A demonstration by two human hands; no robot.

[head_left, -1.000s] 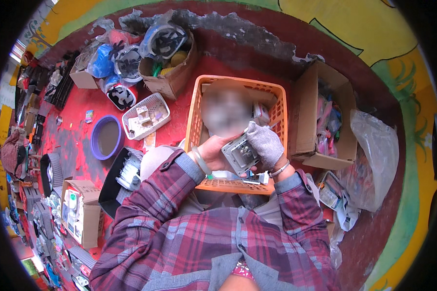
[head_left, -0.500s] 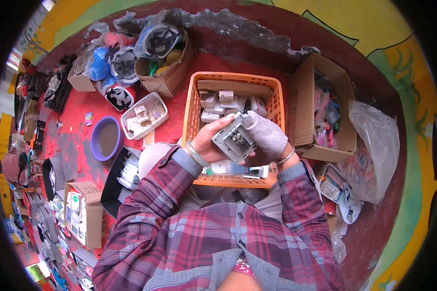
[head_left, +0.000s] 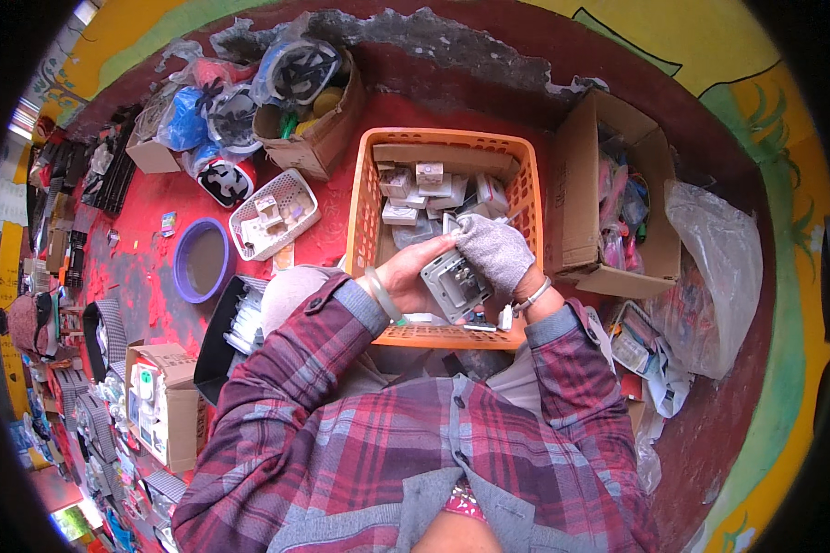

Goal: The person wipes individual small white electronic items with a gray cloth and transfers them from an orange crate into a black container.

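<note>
My left hand [head_left: 408, 278] grips a grey square electrical wall plate [head_left: 456, 288], its hollow back with inner metal parts turned up. A grey cloth [head_left: 495, 251] wraps the fingers of my right hand [head_left: 535, 286] and presses against the plate's upper right edge. The fingers under the cloth are hidden. Both hands are above the near half of an orange plastic basket [head_left: 447, 138]. Inside it, small white boxes [head_left: 429, 175] are piled toward the far side.
An open carton [head_left: 576, 198] of plastic-wrapped items stands right of the basket, beside a clear plastic bag [head_left: 715, 276]. To the left are a white basket [head_left: 302, 221], a purple basin [head_left: 183, 263] and a black container [head_left: 214, 355]. Farther back, a carton [head_left: 318, 152] holds bagged helmets.
The plate has come slightly lower and tilted in my left hand. The cloth in my right hand has shifted down a little along the plate's edge.
</note>
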